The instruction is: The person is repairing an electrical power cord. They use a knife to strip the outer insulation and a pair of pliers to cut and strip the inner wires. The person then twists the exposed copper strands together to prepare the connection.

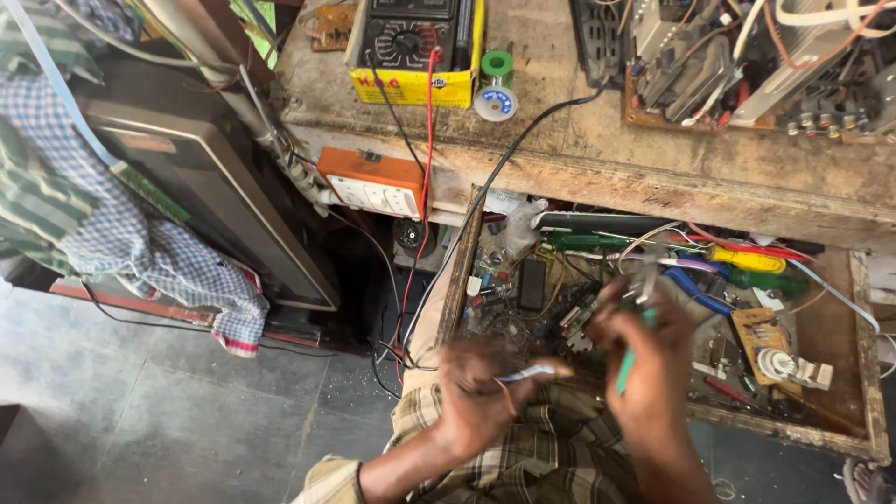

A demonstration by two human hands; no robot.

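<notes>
My left hand (481, 392) is closed around a thin whitish strip or wire (527, 372) that sticks out to the right, with a small reddish lead below it. My right hand (649, 359) grips a pair of pliers with teal-green handles (627, 366), its metal jaws pointing up near 690,300. Both hands are blurred and hover over the front edge of an open wooden drawer (863, 373), above my checked-cloth lap. The strip's tip lies just left of the right hand.
The drawer holds screwdrivers (747, 259), a small circuit board (765, 336) and several loose parts. On the bench above sit a multimeter in a yellow box (411, 42), a solder spool (496, 86) and an open chassis (747, 65). An orange socket strip (373, 184) hangs below; a checked cloth (140, 233) drapes left.
</notes>
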